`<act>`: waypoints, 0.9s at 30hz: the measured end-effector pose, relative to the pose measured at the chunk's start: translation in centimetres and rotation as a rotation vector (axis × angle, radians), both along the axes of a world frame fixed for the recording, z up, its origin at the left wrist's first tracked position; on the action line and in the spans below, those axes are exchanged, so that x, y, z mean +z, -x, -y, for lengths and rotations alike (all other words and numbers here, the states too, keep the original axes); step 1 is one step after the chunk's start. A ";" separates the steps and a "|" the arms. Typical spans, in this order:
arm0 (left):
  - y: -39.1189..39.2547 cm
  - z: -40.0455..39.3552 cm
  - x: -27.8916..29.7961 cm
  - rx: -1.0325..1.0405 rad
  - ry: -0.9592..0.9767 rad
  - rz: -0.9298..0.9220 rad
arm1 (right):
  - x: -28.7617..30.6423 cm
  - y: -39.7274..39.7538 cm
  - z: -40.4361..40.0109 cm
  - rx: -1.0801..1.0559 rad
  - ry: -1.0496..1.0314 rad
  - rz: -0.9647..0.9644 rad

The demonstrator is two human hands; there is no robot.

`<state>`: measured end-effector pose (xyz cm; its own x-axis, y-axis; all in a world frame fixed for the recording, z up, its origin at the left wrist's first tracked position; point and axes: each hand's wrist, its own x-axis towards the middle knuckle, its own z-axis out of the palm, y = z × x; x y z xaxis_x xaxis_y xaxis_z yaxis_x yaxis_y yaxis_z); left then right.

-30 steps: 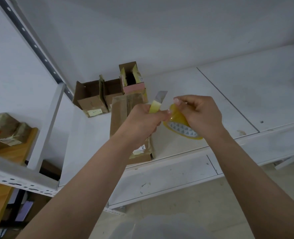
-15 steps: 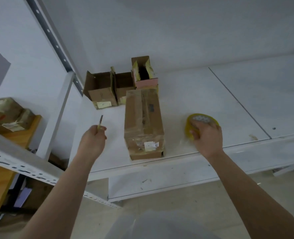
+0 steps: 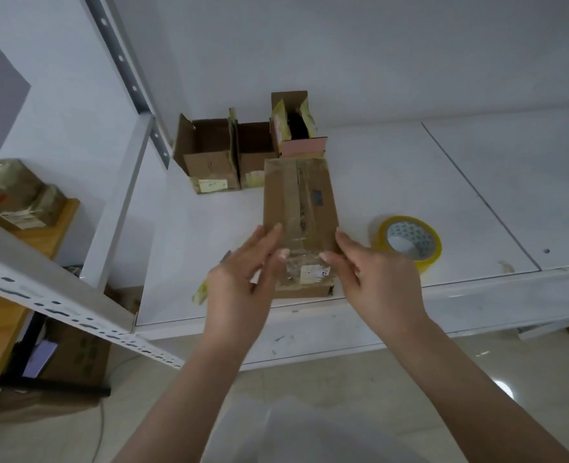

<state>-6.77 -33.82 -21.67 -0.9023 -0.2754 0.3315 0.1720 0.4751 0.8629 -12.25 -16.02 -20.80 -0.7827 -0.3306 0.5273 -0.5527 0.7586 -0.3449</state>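
Observation:
A long brown cardboard box (image 3: 299, 195) lies on the white shelf board (image 3: 410, 182), its near end at the front edge. My left hand (image 3: 239, 289) touches the box's near left side with fairly straight fingers, thumb on top. On the near right side rests my right hand (image 3: 376, 282), thumb and forefinger on the box. Clear tape glints on the box end between my thumbs. A roll of yellowish packing tape (image 3: 430, 255) lies on the shelf right of the box, apart from my hand. A small yellow cutter (image 3: 200, 291) lies left of my left hand.
Two open brown boxes (image 3: 209, 152) and a taller open box with a pink front (image 3: 301, 145) stand at the back behind the long box. A white perforated rack post (image 3: 122, 202) rises at left, with wrapped parcels (image 3: 19, 202) on a wooden shelf beyond.
My right hand let go of the tape roll on the shelf and my left hand put down the cutter. Both hands came in to the near end of the long box.

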 end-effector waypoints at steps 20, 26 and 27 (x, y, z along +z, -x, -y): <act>1.2 0.5 -2.4 0.093 0.172 -0.159 | -1.5 1.9 0.3 0.162 0.050 -0.114; 1.1 2.2 -1.7 -0.078 -0.019 -0.085 | -1.7 2.8 -1.4 0.273 0.144 0.079; 1.1 3.1 -1.6 -0.156 -0.064 -0.061 | -1.8 2.9 -1.9 0.316 0.176 0.143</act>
<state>-7.86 -36.94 -23.32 -0.9146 -0.1560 0.3730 0.2920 0.3832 0.8763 -15.13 -14.08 -22.56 -0.7266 -0.4811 0.4905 -0.6865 0.4810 -0.5453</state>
